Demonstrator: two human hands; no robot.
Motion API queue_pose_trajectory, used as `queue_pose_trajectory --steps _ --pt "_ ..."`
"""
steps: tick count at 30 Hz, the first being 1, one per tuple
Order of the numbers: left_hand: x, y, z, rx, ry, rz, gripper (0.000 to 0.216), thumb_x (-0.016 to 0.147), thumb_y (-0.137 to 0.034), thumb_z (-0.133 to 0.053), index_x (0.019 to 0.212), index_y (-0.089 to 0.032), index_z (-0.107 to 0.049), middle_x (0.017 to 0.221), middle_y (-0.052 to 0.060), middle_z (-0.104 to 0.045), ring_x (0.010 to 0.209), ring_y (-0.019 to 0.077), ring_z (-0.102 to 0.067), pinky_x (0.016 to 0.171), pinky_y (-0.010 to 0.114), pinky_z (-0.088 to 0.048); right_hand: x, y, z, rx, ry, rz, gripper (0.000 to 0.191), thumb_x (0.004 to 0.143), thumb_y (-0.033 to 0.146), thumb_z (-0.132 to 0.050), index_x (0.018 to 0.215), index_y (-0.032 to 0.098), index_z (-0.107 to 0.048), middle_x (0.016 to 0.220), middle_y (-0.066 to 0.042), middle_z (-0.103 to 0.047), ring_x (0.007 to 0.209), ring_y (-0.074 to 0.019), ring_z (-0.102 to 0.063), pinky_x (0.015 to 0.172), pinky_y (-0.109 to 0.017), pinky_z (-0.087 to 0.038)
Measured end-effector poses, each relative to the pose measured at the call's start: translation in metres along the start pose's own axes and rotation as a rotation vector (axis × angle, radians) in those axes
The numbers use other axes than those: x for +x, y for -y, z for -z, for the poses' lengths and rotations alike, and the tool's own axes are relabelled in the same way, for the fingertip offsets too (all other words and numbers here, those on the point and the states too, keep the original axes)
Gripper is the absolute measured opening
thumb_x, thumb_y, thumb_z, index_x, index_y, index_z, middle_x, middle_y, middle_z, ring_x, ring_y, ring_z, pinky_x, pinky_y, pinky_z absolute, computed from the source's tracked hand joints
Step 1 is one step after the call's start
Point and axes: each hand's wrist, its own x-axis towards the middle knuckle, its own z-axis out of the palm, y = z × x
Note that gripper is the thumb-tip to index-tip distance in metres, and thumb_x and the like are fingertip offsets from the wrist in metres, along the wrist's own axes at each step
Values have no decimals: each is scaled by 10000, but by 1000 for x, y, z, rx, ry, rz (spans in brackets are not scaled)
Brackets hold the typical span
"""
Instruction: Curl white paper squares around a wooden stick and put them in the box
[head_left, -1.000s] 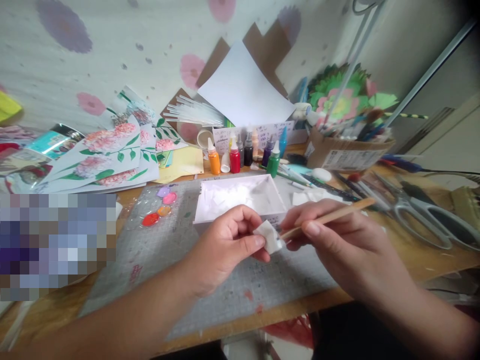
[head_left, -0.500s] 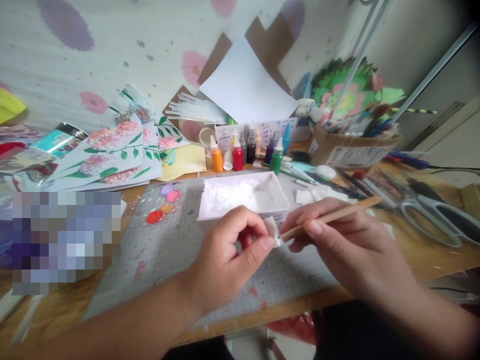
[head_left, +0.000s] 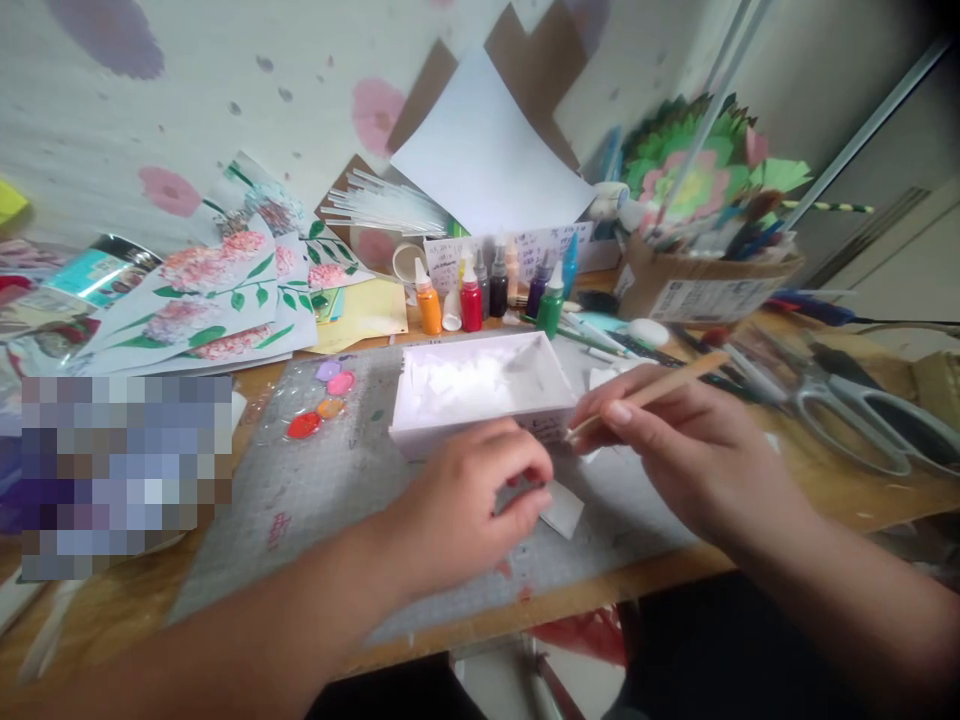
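My left hand [head_left: 480, 505] is over the cutting mat [head_left: 330, 540], fingers curled and thumb close to the index finger. A small piece of white paper [head_left: 562, 510] shows beyond its thumb, apparently pinched there; the contact is partly hidden. In my right hand [head_left: 675, 440] a flat wooden craft stick [head_left: 671, 388] is gripped between thumb and fingers. The stick's lower tip, with a little white on it, points toward the left hand but is apart from the paper. Just behind the hands stands an open white box [head_left: 420, 425] with white pieces inside.
Paint bottles, among them a red one [head_left: 471, 300], stand behind the box. Paint blobs [head_left: 304, 425] are at the mat's left. Scissors [head_left: 847, 430] lie at right, near a cardboard box [head_left: 712, 290] of brushes. Flower pictures [head_left: 217, 300] lie at back left.
The stick's tip has drawn away from the white paper. My left hand has lowered slightly, and the paper now shows flatter and lower beside its thumb.
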Motion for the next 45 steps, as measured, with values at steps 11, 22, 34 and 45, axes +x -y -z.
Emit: queue_pose_trajectory --steps 11,22,34,45 --pt "9 9 -34 395 193 -6 222 816 -170 -618 1038 -168 -628 985 80 -615 986 268 -541 901 447 -437 -1 4 9 -179 149 -30 87 865 204 -613 806 184 -673 802 -25 -639 667 -129 -636 616 -263 -531" --pt "7 -2 -7 -753 6 517 176 834 -304 -600 794 -183 -478 698 -51 -565 581 114 -620 579 252 -467 -7 8 12 56 141 36 78 855 200 -634 814 236 -690 867 -23 -660 937 -201 -631 857 -390 -503" --pt "2 1 -8 -377 -148 278 206 827 -314 -625 952 -207 -500 822 -6 -569 685 131 -566 628 276 -468 -1 -1 3 -83 71 -181 93 819 265 -677 754 199 -687 792 -11 -678 647 -120 -641 596 -256 -534" --pt "-7 -16 -14 347 525 -219 237 712 -312 -764 791 -179 -584 958 25 -565 894 204 -485 736 313 -386 10 3 46 -352 -144 -281 285 697 425 -763 678 157 -670 637 -4 -633 542 -123 -614 520 -255 -530"
